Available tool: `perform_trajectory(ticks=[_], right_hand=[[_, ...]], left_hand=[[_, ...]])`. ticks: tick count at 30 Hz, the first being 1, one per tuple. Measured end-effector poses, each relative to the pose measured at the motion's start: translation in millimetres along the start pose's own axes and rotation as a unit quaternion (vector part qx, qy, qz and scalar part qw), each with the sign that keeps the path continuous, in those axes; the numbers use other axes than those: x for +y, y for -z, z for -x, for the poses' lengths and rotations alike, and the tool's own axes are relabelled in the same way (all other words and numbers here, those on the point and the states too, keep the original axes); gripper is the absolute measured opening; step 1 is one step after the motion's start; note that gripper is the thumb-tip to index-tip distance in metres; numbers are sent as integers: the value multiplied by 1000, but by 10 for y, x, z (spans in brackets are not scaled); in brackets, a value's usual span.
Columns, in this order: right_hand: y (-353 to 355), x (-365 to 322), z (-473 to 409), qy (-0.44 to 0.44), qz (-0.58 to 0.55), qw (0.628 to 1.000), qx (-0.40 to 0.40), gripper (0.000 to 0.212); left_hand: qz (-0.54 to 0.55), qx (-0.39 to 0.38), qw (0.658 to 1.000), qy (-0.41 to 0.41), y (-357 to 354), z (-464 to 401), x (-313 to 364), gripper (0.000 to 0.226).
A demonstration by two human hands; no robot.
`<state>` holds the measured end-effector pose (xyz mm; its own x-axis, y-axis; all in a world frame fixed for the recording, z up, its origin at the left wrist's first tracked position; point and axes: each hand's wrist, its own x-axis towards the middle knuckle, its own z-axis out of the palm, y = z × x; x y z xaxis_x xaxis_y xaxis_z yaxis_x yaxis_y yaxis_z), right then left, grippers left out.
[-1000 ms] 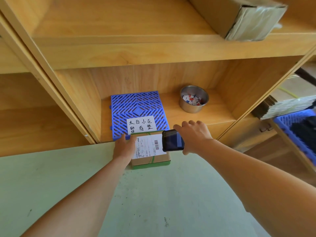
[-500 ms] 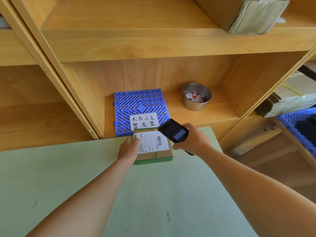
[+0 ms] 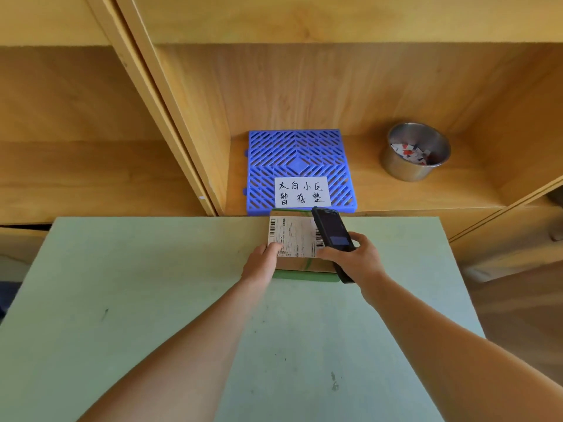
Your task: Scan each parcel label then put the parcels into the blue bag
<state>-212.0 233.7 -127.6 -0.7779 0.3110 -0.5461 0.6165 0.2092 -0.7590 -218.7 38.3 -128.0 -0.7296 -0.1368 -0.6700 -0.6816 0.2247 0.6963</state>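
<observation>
Head view: left hand (image 3: 262, 263) pressing parcel (image 3: 300, 263) at table's (image 3: 152, 300) far edge; right hand (image 3: 355, 257) gripping scanner (image 3: 332, 233), hovering over label's (image 3: 292, 239) right barcode; blue bag not showing.

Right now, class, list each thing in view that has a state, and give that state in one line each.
parcel: flat on the green table, label up.
label: face up, partly covered by the scanner.
scanner: held over the label.
left hand: steadies the parcel.
right hand: grips the scanner.
blue mat: flat on the shelf.
metal cup: upright, holding paper scraps.
</observation>
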Motion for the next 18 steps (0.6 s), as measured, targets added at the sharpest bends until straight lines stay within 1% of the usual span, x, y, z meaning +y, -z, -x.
perform_trajectory(ticks=[1,3,6,9,11,14,16,18], right_hand=[[-10,-56,34,4,-2,1000,-4,76],[-44,-184,113,14,-1,1000,-14,77],[-176,-400,218,46,34,998,-33,81],[-416,-594,344,80,87,992,-54,70],[-640,-680,437,91,106,988,-70,76],[-1129,-812,637,112,117,981,-109,90],[-1526,-926,844,132,134,970,-151,86],[-1919,-1043,1076,160,161,956,-185,80]], left_hand=[[2,0,1000,4,74,51,37,49],[7,6,1000,0,231,160,113,50],[1,22,1000,-11,494,318,196,47],[12,57,998,-20,782,425,144,35],[18,78,997,-18,1020,460,7,30],[40,108,993,-4,1505,582,-265,41],[85,137,987,15,1889,676,-436,51],[114,168,979,26,2274,755,-588,44]])
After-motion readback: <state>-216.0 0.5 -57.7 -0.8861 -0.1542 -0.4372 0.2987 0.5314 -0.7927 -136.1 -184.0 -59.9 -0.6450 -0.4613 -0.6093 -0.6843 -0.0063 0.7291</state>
